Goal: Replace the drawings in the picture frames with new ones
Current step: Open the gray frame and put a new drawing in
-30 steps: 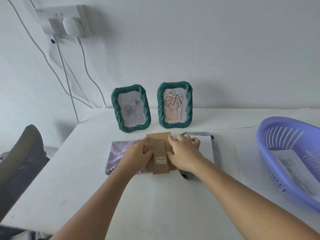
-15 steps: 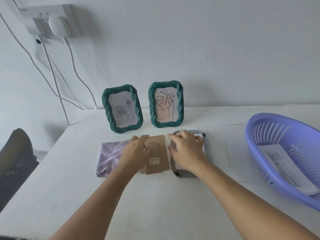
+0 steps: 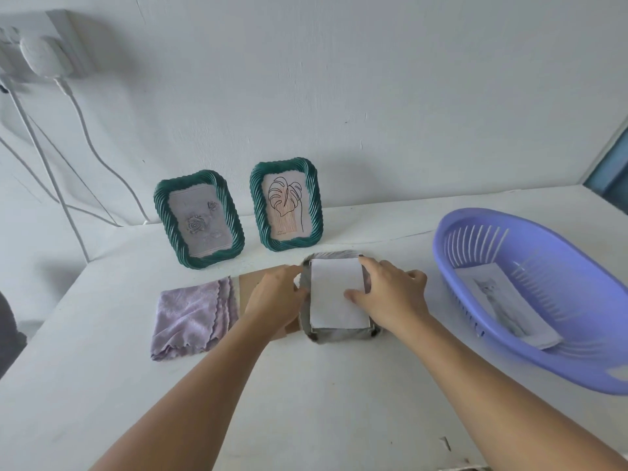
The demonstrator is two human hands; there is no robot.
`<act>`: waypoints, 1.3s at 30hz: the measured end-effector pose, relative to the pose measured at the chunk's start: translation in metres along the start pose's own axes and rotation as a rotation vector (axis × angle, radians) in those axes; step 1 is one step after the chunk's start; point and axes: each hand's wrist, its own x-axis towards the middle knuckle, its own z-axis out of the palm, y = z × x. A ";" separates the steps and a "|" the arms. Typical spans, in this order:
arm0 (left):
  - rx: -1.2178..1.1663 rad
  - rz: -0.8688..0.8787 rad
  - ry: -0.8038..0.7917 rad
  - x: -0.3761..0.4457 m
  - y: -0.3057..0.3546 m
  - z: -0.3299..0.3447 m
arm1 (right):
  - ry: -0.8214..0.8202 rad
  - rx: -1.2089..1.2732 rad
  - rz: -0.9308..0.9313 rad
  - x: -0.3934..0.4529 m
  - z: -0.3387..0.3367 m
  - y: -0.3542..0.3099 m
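Two green twisted-rim frames stand against the wall: the left frame [image 3: 198,219] shows a rose drawing, the right frame [image 3: 287,205] a leaf drawing. A third frame [image 3: 339,333] lies face down on the table with a white sheet [image 3: 334,297] showing in its back. My right hand [image 3: 394,294] lies over that frame's right rim, thumb on the sheet and fingers curled past the rim. The brown cardboard backing [image 3: 248,283] lies just left of the frame. My left hand [image 3: 275,299] rests flat on it, fingertips at the frame's left rim.
A folded purple cloth [image 3: 192,314] lies left of the backing. At the right, a purple plastic basket [image 3: 455,239] holds a cat drawing [image 3: 503,300]. White cables hang from a wall socket at the far left. The table's front part is bare.
The cardboard backing has slid left off the face-down frame under my left hand, uncovering the white sheet. My right hand has shifted to the frame's right rim.
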 end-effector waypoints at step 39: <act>-0.984 -0.056 -0.096 0.000 0.052 -0.011 | 0.255 0.423 -0.176 -0.010 -0.059 0.007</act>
